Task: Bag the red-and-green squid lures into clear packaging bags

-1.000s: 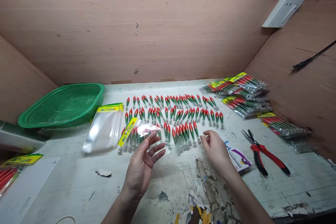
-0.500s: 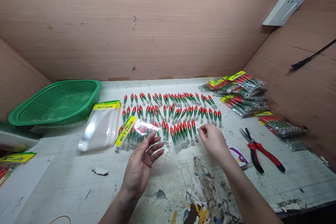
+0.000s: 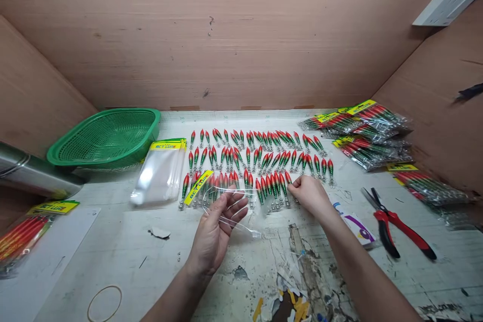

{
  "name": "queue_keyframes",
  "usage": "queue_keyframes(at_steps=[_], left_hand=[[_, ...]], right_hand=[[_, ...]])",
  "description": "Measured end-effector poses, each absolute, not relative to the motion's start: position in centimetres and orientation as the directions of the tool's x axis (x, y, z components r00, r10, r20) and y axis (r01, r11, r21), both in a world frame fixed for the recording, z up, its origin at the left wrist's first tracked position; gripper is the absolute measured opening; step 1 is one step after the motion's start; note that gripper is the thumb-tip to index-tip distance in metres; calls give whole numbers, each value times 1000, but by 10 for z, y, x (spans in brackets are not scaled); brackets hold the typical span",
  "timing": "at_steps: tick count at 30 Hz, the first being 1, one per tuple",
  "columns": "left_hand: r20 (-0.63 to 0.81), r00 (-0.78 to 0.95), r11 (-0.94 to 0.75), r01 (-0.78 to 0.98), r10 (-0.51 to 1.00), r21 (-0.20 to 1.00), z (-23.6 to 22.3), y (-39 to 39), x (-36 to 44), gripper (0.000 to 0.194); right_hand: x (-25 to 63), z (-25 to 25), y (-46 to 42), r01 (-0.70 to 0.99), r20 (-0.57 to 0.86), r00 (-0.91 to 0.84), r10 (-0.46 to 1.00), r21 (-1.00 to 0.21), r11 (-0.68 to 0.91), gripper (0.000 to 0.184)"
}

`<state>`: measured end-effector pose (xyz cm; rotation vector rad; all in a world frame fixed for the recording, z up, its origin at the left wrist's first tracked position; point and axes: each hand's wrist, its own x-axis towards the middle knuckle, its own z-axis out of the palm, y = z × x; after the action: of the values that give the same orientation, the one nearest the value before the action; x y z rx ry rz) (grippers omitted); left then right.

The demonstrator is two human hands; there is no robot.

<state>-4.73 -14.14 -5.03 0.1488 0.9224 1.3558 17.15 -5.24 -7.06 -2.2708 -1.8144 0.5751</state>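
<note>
My left hand [image 3: 221, 229] holds a clear plastic bag [image 3: 230, 220] between thumb and fingers, its mouth bowed apart. The bag's yellow header [image 3: 198, 187] reads BCT LURE and lies over part of the front row of lures. My right hand [image 3: 310, 196] is closed in a pinch at the right end of that row, on a red-and-green squid jig [image 3: 289, 178] whose lower end the fingers partly hide. Beside it stand more squid jigs [image 3: 272, 186] in the front row. Two further rows of squid jigs [image 3: 260, 157] lie behind, hooks toward me.
A stack of empty bags [image 3: 158, 173] lies left, by a green basket [image 3: 103, 136]. Filled packs [image 3: 373, 148] pile up at right. Red-handled pliers [image 3: 396, 226] rest near my right forearm. A rubber band [image 3: 104, 303] and a lure pack [image 3: 28, 236] are at left.
The view has swung a little left. The bag in my left hand has tilted and its mouth now gapes wider. My right fingers have come closer to the end squid jig.
</note>
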Motion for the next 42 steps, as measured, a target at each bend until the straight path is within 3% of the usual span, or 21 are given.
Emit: queue_keyframes(at_steps=[5, 10, 14, 17, 24, 29, 34, 39, 42], left_hand=[[-479, -68, 261, -766, 875, 587, -50, -142, -46, 23], [-485, -70, 266, -764, 872, 588, -51, -142, -46, 24], [-485, -71, 265, -764, 872, 588, -54, -142, -47, 26], [-485, -67, 268, -764, 872, 587, -54, -142, -46, 26], [-429, 72, 342, -728, 900, 594, -53, -148, -39, 23], [-437, 104, 372, -719, 893, 587, -61, -151, -35, 26], [-504, 42, 361, -748, 863, 557, -57, -152, -36, 18], [-524, 68, 379, -768, 849, 515, -54, -151, -37, 22], [-490, 115, 400, -747, 864, 531, -56, -153, -35, 24]], right_hand=[[177, -42, -76, 869, -112, 209, 972, -435, -237, 13], [185, -27, -115, 818, 134, 107, 985, -575, -10, 20], [182, -32, -131, 764, 118, 37, 992, -644, 48, 20], [168, -29, -143, 685, 100, -138, 985, -709, 168, 17], [118, -35, -150, 661, 425, -256, 868, -579, 478, 10], [97, -48, -146, 674, 568, -271, 777, -464, 574, 18], [107, -50, -160, 651, 548, -292, 784, -487, 582, 36], [122, -46, -170, 615, 523, -209, 826, -587, 527, 19], [121, -47, -167, 606, 508, -221, 832, -597, 526, 19]])
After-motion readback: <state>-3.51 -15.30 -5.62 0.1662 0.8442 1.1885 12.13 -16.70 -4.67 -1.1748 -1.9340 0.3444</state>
